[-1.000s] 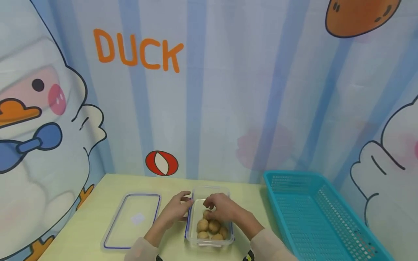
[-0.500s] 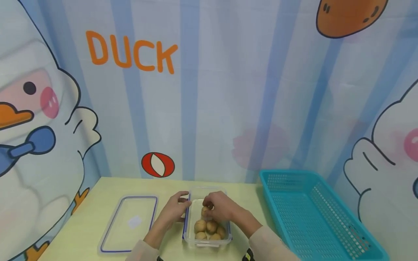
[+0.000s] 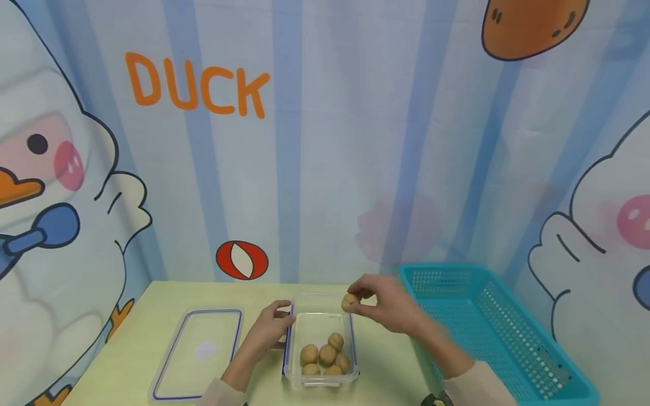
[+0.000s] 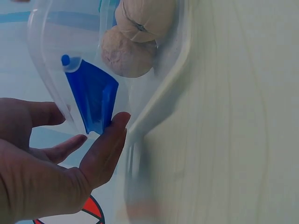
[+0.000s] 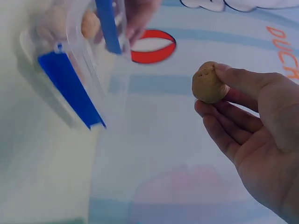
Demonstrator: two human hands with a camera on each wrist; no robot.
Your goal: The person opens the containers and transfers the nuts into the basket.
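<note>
One box (image 3: 320, 322) holds six walnuts (image 3: 327, 354); the right hand (image 3: 391, 305) pinches a seventh walnut (image 3: 347, 303) near its far right corner. The left hand (image 3: 267, 327) grips its left side. One lid (image 3: 209, 327) lies left of it.

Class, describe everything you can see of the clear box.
The clear box is rectangular with rounded corners, apparently plastic, with blue side flaps. It stands upright and open on the pale yellow table, between a blue-edged lid and the teal basket. Six walnuts are visible inside, gathered toward the near end. The left hand touches its left side.
</note>
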